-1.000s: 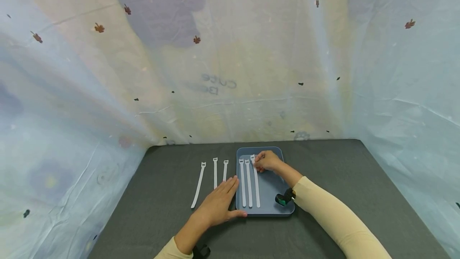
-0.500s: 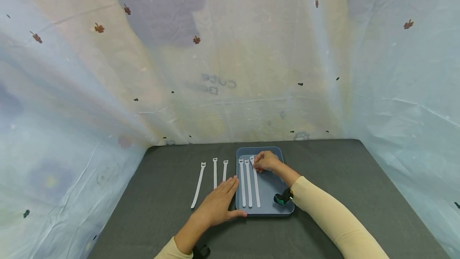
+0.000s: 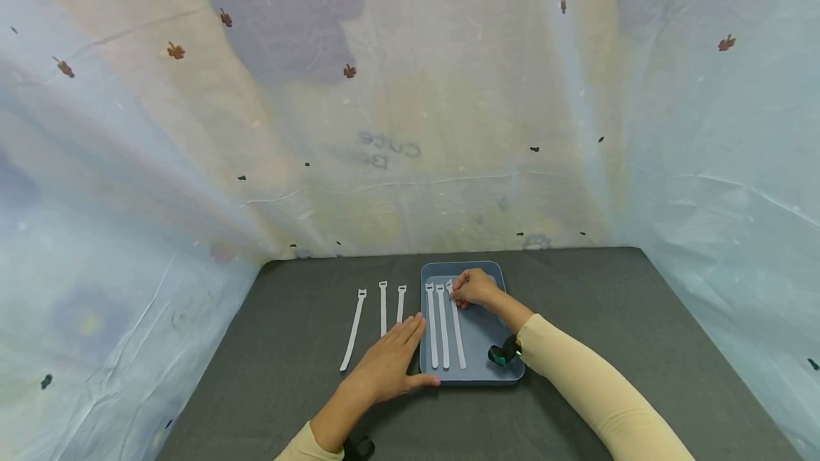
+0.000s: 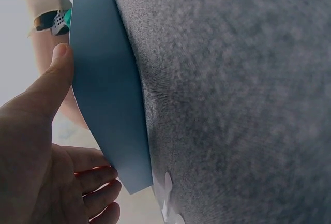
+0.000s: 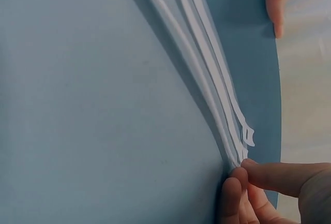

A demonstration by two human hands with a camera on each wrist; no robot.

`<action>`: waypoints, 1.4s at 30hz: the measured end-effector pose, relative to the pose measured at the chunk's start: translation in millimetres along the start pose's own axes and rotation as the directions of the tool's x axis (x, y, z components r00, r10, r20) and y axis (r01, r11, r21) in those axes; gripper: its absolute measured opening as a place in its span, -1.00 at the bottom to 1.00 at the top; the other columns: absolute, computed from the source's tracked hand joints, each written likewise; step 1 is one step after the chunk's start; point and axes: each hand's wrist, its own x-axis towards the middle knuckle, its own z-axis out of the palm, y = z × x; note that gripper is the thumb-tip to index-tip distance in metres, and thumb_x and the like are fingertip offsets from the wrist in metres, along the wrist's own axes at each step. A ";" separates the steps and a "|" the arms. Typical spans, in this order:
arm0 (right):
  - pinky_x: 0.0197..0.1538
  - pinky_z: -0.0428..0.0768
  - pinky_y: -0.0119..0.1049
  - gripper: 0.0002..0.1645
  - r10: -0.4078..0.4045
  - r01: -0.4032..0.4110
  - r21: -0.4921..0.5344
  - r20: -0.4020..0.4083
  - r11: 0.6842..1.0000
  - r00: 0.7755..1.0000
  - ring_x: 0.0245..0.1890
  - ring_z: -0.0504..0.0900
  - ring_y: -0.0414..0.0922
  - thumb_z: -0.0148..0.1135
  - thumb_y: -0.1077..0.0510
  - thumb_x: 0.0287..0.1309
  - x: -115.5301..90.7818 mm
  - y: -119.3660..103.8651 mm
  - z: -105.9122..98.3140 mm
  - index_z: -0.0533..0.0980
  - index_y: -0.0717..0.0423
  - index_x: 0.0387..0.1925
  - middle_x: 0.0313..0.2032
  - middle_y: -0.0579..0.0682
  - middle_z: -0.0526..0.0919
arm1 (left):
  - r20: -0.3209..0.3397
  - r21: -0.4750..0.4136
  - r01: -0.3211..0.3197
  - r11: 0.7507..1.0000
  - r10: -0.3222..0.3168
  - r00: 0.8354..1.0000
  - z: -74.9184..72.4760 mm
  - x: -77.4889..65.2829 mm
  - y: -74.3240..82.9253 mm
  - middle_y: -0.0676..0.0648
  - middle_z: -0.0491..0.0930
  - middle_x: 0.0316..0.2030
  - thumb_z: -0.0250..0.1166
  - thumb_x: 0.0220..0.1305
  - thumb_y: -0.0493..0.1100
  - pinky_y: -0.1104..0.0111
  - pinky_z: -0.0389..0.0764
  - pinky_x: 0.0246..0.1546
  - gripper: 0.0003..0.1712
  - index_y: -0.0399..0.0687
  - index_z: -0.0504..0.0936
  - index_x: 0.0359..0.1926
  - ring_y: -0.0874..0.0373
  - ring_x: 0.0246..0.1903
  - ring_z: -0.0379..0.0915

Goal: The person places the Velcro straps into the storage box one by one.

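Note:
A blue-grey tray (image 3: pixel 487 368) holds three white cable tie straps with slotted heads, lying side by side lengthwise. My right hand (image 3: pixel 474 287) pinches the rightmost cable tie (image 3: pixel 458 336) near its head, between thumb and fingertips. In the right wrist view that cable tie (image 5: pixel 181 43) stretches away from the pinching fingers (image 5: pixel 269 175) beside the two others. My left hand (image 3: pixel 387 365) rests against the tray's left side with its fingers straight. In the left wrist view its thumb (image 4: pixel 62 61) touches the rim of the tray (image 4: pixel 106 79), and the fingertips lie near the far end.
Three more white cable ties lie on the dark grey table (image 3: pixel 295 347) left of the tray: one at the far left (image 3: pixel 354 329), one in the middle (image 3: pixel 384 308), one partly behind my left hand (image 3: pixel 401 302). Patterned sheeting (image 3: pixel 410 105) rises behind and at both sides.
My right hand has drawn the pinched cable tie's head slightly toward me, and its near end has shifted a little to the right. My left hand has stayed in place.

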 end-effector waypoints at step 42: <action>0.04 0.73 0.03 -0.60 -0.221 0.209 -0.285 -0.009 0.936 0.975 -0.04 0.72 0.06 0.38 0.06 0.48 -53.5 -10.1 -40.4 0.63 0.32 0.09 -0.09 0.11 0.73 | -0.012 -0.018 0.001 1.000 -0.002 1.000 0.6 0.1 0.2 -0.21 0.04 0.70 0.32 0.32 0.52 -0.02 0.17 0.64 0.29 -0.24 0.09 0.70 -0.14 0.66 0.01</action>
